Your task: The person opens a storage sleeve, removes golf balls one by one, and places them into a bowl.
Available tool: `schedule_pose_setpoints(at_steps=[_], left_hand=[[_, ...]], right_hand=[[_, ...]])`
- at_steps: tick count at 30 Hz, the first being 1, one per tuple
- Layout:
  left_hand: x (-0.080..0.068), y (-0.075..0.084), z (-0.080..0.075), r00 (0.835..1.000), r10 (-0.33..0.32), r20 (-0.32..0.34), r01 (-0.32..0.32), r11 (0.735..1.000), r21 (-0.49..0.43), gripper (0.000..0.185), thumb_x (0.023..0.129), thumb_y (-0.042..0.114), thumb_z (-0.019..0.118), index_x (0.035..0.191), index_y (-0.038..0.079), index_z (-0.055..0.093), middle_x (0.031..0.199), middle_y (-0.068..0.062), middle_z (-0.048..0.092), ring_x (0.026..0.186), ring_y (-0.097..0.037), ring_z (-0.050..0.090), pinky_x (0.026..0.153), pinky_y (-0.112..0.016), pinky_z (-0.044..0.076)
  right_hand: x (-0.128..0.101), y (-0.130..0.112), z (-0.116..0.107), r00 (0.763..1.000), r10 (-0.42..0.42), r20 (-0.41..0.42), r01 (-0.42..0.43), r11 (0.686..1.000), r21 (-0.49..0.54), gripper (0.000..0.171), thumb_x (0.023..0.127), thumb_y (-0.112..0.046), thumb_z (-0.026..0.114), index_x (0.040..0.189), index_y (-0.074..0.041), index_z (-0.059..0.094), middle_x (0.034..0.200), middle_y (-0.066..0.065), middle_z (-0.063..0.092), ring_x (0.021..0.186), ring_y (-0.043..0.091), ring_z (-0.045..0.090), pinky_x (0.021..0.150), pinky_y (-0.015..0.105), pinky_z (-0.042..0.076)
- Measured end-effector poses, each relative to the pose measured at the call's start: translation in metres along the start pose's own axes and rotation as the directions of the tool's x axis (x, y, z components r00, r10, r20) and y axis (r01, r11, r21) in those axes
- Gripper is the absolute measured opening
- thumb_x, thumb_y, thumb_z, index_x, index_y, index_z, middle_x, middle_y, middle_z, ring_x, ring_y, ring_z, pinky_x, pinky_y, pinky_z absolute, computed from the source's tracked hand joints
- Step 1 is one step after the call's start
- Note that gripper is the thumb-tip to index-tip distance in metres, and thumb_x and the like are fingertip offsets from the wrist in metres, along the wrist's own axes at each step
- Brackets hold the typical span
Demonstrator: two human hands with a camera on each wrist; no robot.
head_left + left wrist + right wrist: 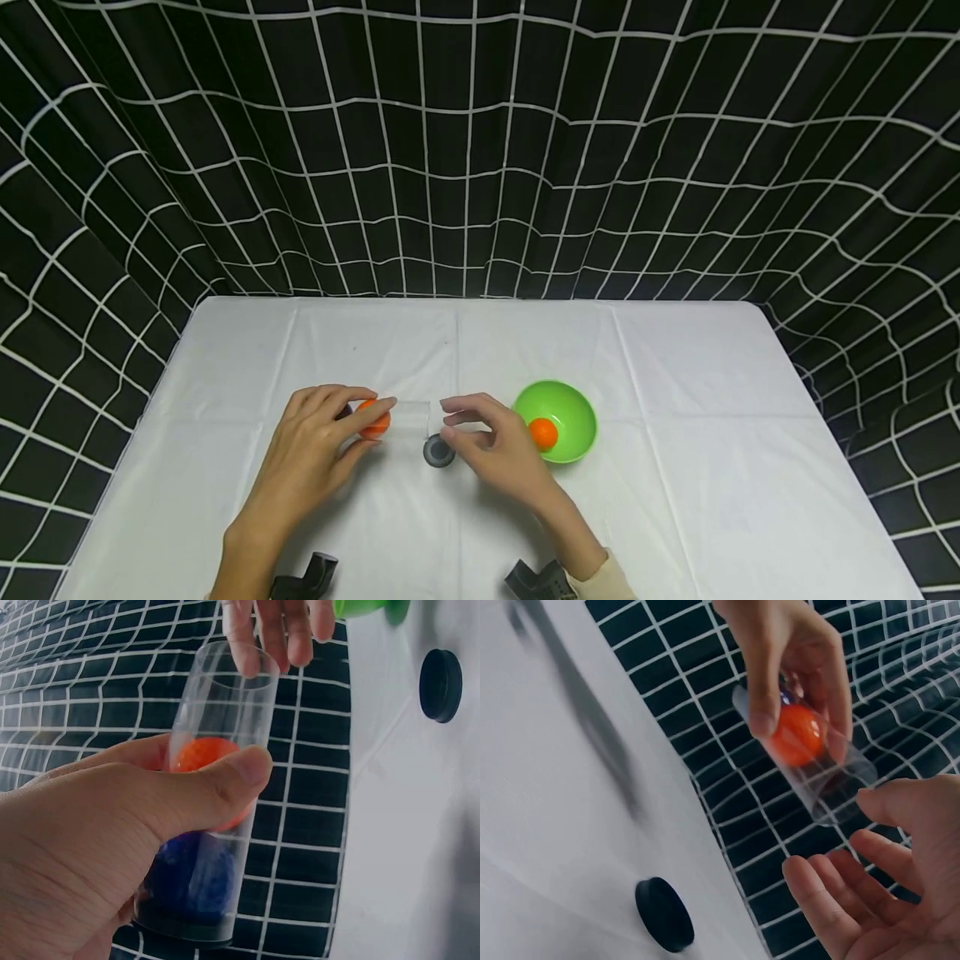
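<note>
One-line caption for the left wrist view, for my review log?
Left hand grips a clear tube holding an orange ball above a blue one; black cap lies on the table.

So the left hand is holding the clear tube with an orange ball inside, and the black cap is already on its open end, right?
Not quite. The left hand does hold the clear tube with an orange ball inside, but the black cap lies on the table; the tube's mouth is open. The left wrist view shows it.

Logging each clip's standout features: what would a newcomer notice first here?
The left hand grips a clear plastic tube holding an orange ball above a blue ball, its open end facing the open right hand. A black cap lies on the white table between the hands, and a green bowl to the right holds another orange ball.
</note>
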State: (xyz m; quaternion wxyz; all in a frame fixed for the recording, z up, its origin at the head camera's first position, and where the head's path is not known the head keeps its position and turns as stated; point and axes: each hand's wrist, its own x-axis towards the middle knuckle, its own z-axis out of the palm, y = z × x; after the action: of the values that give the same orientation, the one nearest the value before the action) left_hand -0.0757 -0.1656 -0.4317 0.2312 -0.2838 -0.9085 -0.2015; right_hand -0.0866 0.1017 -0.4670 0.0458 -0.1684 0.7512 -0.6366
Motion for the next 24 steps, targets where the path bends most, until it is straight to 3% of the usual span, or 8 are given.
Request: schedule_pose_setpoints(at_steps=[4,10,20,24], left_hand=[[0.0007,0.0000,0.0009,1.000,0.004,-0.001,-0.004,1.000,0.006,0.055,0.073,0.010,0.096,0.123,0.024,0.078,0.116,0.001,0.076,0.110,-0.022,0.068,0.102,-0.045,0.047],[0.0015,0.0018,0.0017,1.000,-0.002,0.012,0.002,1.000,0.011,0.056,0.070,0.012,0.098,0.121,0.022,0.078,0.117,0.001,0.077,0.112,-0.022,0.068,0.103,-0.044,0.047],[0.0017,0.0016,-0.0008,1.000,0.007,-0.003,-0.007,0.999,0.050,0.055,0.070,0.009,0.097,0.119,0.022,0.079,0.116,-0.001,0.077,0.110,-0.025,0.068,0.101,-0.044,0.047],[0.0021,0.0018,0.0008,1.000,0.018,-0.007,-0.017,0.999,0.043,0.055,0.070,0.008,0.097,0.120,0.022,0.079,0.116,-0.001,0.077,0.110,-0.025,0.068,0.100,-0.045,0.046]], right_hand=[[0.0005,0.0015,0.0049,1.000,-0.001,0.019,0.001,0.999,0.045,0.036,0.098,-0.005,0.073,0.133,0.002,0.066,0.133,0.029,0.067,0.121,0.048,0.069,0.094,0.023,0.062],[0.0004,0.0034,0.0069,1.000,-0.004,0.022,0.003,0.997,0.080,0.042,0.098,-0.004,0.073,0.138,0.000,0.063,0.141,0.028,0.063,0.127,0.047,0.066,0.098,0.025,0.062],[0.0017,0.0038,0.0104,0.999,-0.025,0.042,0.019,0.990,0.140,0.041,0.097,0.001,0.072,0.137,0.004,0.062,0.136,0.032,0.063,0.126,0.049,0.066,0.098,0.026,0.062],[0.0006,0.0025,0.0097,0.999,-0.014,0.046,0.007,0.988,0.151,0.043,0.097,0.001,0.072,0.138,0.004,0.061,0.139,0.030,0.063,0.127,0.044,0.067,0.098,0.027,0.062]])
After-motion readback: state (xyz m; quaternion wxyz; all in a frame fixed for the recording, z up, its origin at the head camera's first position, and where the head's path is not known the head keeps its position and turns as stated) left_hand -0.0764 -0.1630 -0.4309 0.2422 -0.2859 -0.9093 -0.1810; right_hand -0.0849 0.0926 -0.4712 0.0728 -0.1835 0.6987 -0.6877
